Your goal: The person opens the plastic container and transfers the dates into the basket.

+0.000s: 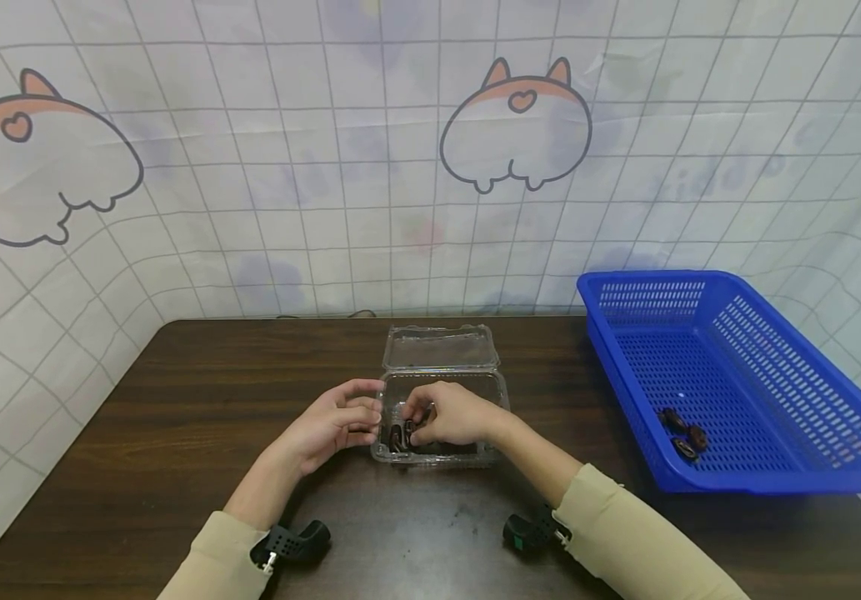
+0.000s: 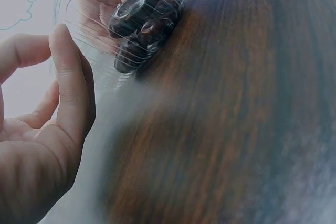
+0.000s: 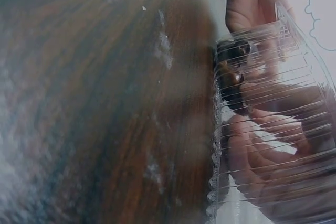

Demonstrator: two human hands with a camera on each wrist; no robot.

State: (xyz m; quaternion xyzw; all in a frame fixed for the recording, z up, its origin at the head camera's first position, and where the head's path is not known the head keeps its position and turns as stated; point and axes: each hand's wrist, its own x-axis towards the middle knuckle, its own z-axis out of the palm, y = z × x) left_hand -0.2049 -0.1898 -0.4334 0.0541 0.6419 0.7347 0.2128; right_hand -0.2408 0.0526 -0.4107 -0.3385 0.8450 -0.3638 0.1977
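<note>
A clear plastic clamshell box (image 1: 501,400) stands on the table with its lid (image 1: 441,348) folded back. Inside lie several small dark roundish pieces (image 2: 134,13), some showing a ring-like rim; their kind is unclear. My right hand (image 1: 456,414) reaches into the box, thumb and fingers bent around one of these pieces near the left side. Through the ribbed plastic, the right wrist view shows the curled right fingers (image 3: 249,156) close beside the pieces. At the box's left wall is my left hand (image 1: 336,423), fingers loosely bent, touching or nearly touching the plastic and gripping nothing.
To the right stands a blue perforated basket (image 1: 625,400) with a few dark pieces (image 1: 681,433) in its near left corner. The dark wooden table (image 1: 197,433) meets a grid-patterned cloth (image 1: 370,233) at the back. Each wrist wears a black band (image 1: 291,543).
</note>
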